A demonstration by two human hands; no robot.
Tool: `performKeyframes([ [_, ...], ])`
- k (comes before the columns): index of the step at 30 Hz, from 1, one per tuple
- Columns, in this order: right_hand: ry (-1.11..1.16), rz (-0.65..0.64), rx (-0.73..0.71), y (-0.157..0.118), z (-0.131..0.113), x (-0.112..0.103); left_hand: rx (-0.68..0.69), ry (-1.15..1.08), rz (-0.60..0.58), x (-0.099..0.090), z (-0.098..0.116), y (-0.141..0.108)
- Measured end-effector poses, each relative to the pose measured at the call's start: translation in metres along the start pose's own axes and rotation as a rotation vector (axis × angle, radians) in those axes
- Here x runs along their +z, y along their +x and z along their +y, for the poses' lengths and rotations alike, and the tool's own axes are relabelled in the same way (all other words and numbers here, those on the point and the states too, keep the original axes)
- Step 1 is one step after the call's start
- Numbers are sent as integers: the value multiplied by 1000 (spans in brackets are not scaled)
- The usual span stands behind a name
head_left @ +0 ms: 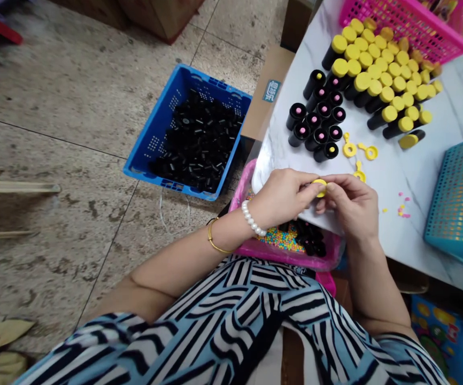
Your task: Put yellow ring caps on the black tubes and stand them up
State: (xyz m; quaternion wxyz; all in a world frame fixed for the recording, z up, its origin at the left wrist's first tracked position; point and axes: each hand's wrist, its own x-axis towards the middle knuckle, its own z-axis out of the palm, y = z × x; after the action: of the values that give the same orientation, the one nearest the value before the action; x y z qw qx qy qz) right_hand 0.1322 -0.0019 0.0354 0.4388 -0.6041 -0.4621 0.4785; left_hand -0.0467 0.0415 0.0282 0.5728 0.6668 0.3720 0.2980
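Over the near edge of the table, my left hand [285,195] and my right hand [354,203] meet, both closed on one small round yellow cap [319,187]. Fingers of both hands hide part of it. Just beyond lie loose yellow ring-shaped pieces with short stems [349,148]. Behind those stand several black tubes [314,120], most with a pink tip in the top and a few with a yellow one. Farther right is a dense group of black tubes with yellow caps [376,72]; one capped tube [411,139] leans at its front.
Below my hands, a pink tray [328,263] holds colourful beads and black parts. A blue crate [143,179] of black parts is on the floor at left. A teal basket [456,192] stands right, a pink basket [452,35] at the back. Tiny pink and yellow bits [403,208] lie scattered.
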Motion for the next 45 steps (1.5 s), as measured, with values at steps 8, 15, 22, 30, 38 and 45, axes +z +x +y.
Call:
performKeyframes([
  [8,95,-128,109,11,-13,-1,-193,-289,-10,5,1,5],
  [15,80,4,58,6,14,0,-58,-134,-10,11,-15,-6],
  [22,203,-92,54,-2,13,-26,134,177,149,19,-16,-9],
  [30,148,-350,278,27,-6,-21,130,250,98,17,-15,-8],
  [38,-70,-274,201,13,-4,-3,56,355,114,25,-19,-5],
  [45,-642,-106,-131,-4,-13,-5,197,367,138,18,-25,-11],
])
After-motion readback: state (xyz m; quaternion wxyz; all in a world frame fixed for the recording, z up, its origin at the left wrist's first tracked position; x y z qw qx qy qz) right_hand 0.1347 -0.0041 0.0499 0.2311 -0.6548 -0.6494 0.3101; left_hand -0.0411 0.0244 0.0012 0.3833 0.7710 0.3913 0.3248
